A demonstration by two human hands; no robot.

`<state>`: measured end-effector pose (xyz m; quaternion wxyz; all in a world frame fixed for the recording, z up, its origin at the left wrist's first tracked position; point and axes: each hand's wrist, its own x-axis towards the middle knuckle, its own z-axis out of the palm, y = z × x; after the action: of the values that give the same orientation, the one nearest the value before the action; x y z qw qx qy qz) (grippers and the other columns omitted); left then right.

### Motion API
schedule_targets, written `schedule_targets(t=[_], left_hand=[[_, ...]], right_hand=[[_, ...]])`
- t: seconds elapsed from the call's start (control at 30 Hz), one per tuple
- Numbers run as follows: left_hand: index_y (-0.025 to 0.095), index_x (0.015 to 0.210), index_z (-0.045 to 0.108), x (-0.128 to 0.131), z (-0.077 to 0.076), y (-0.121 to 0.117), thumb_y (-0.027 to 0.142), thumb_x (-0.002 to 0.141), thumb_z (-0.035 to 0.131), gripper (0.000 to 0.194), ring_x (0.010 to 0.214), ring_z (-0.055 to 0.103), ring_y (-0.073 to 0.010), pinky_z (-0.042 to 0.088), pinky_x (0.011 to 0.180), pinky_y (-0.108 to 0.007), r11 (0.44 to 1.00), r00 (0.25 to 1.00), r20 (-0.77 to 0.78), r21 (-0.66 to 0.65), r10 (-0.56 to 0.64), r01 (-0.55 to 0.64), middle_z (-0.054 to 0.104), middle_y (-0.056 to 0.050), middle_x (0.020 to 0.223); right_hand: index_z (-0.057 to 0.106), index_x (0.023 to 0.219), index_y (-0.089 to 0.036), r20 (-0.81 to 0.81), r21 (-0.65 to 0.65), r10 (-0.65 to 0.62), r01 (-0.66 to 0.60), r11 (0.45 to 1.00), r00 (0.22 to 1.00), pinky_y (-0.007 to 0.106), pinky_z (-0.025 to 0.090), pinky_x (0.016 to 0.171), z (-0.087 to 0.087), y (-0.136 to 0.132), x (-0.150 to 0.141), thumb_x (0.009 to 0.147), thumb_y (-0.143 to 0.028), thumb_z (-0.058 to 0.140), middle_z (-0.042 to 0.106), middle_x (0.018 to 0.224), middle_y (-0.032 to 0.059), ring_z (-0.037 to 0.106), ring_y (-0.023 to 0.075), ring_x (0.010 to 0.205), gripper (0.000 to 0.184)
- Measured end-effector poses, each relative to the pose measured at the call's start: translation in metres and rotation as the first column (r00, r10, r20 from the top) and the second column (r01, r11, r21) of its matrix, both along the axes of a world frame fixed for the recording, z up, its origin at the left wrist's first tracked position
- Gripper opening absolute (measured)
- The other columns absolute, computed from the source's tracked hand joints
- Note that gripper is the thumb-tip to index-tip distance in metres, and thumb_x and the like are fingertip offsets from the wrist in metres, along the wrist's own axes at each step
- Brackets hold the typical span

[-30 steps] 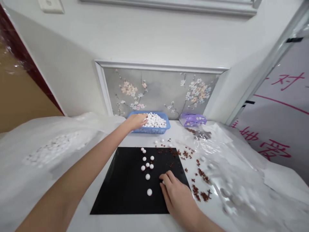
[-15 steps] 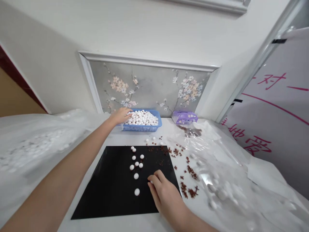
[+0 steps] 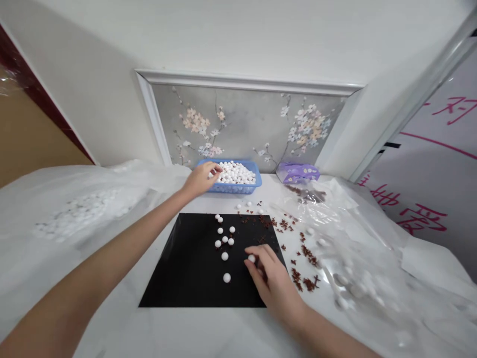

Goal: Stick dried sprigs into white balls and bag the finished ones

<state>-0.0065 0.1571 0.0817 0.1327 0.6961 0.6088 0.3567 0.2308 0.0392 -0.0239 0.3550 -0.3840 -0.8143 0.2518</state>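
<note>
Pinching a white ball [image 3: 252, 258] between thumb and fingertips, the right hand [image 3: 274, 281] is working near the right side of the black sheet [image 3: 167, 278], where several more balls [image 3: 224, 256] are lying in a loose column. The blue plastic basket [image 3: 238, 188] is staying heaped, so most balls are left there. Since the earlier frame, the left hand [image 3: 200, 180] is moving further over them, its grip unclear.
</note>
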Motion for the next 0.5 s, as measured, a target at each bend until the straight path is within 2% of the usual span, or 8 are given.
schedule_targets(t=[0.07,0.13,0.23,0.27,0.3,0.37,0.43,0.5], left_hand=[[0.022,0.090,0.060,0.032,-0.012,-0.033,0.037,0.081,0.044,0.023,0.096,0.057,-0.0139,0.045,0.081,-0.023,0.996,0.986,0.161,-0.070,-0.048,0.060,0.063,0.003,0.099],[0.021,0.090,0.058,0.063,-0.028,-0.070,0.039,0.085,0.038,0.027,0.089,0.061,-0.0145,0.050,0.073,-0.025,0.976,0.940,0.333,-0.172,-0.069,0.133,0.065,0.000,0.095],[0.017,0.082,0.057,0.101,-0.048,-0.119,0.040,0.088,0.032,0.034,0.074,0.064,-0.0148,0.052,0.064,-0.026,0.913,0.828,0.561,-0.349,0.022,0.213,0.066,-0.006,0.081],[0.017,0.079,0.057,0.109,-0.053,-0.131,0.042,0.088,0.034,0.035,0.070,0.063,-0.0137,0.052,0.066,-0.026,0.795,0.628,0.750,-0.504,0.208,0.338,0.064,-0.005,0.076],[0.016,0.074,0.055,0.115,-0.056,-0.140,0.043,0.087,0.036,0.036,0.064,0.061,-0.0123,0.051,0.066,-0.026,0.694,0.441,0.815,-0.563,0.376,0.449,0.060,-0.004,0.069],[0.016,0.066,0.052,0.122,-0.058,-0.151,0.039,0.087,0.041,0.033,0.057,0.056,-0.0095,0.049,0.065,-0.023,0.616,0.148,0.794,-0.561,0.590,0.553,0.053,0.000,0.060],[0.015,0.065,0.051,0.124,-0.056,-0.155,0.032,0.088,0.043,0.029,0.053,0.052,-0.0080,0.047,0.062,-0.021,0.639,0.020,0.752,-0.574,0.659,0.512,0.050,0.001,0.058],[0.014,0.069,0.053,0.125,-0.053,-0.155,0.026,0.088,0.042,0.026,0.052,0.050,-0.0073,0.044,0.059,-0.020,0.653,-0.006,0.726,-0.614,0.688,0.444,0.050,0.001,0.060]], right_hand=[[0.049,0.103,-0.021,-0.098,0.073,-0.046,0.053,0.996,0.994,0.023,0.051,0.055,0.000,-0.001,0.003,0.089,-0.020,0.044,0.055,0.090,0.0040,0.056,0.0099,0.059,0.015],[0.049,0.101,-0.021,-0.173,0.221,-0.038,0.076,0.972,0.984,0.023,0.050,0.054,0.000,-0.002,0.006,0.087,-0.019,0.048,0.056,0.090,0.0047,0.055,0.0100,0.058,0.014],[0.049,0.102,-0.021,-0.203,0.433,0.054,0.040,0.901,0.978,0.025,0.053,0.062,0.000,-0.004,0.010,0.084,-0.013,0.052,0.058,0.090,0.0062,0.061,0.0140,0.072,0.020],[0.049,0.103,-0.021,-0.192,0.471,0.079,0.021,0.882,0.978,0.026,0.053,0.064,0.001,-0.004,0.011,0.083,-0.011,0.052,0.059,0.090,0.0064,0.061,0.0150,0.076,0.022],[0.050,0.103,-0.021,-0.171,0.494,0.100,-0.003,0.870,0.980,0.026,0.053,0.066,0.001,-0.004,0.012,0.084,-0.011,0.052,0.059,0.089,0.0065,0.061,0.0152,0.079,0.022],[0.052,0.103,-0.019,-0.104,0.510,0.129,-0.058,0.858,0.986,0.025,0.054,0.065,0.002,-0.004,0.011,0.085,-0.012,0.049,0.059,0.089,0.0070,0.061,0.0146,0.078,0.019],[0.054,0.101,-0.017,-0.034,0.524,0.126,-0.090,0.847,0.991,0.024,0.054,0.062,0.005,-0.003,0.009,0.087,-0.015,0.047,0.059,0.090,0.0082,0.061,0.0146,0.077,0.016],[0.055,0.100,-0.017,0.012,0.549,0.097,-0.088,0.831,0.995,0.026,0.054,0.062,0.007,-0.004,0.007,0.087,-0.017,0.047,0.058,0.092,0.0094,0.061,0.0159,0.078,0.015]])
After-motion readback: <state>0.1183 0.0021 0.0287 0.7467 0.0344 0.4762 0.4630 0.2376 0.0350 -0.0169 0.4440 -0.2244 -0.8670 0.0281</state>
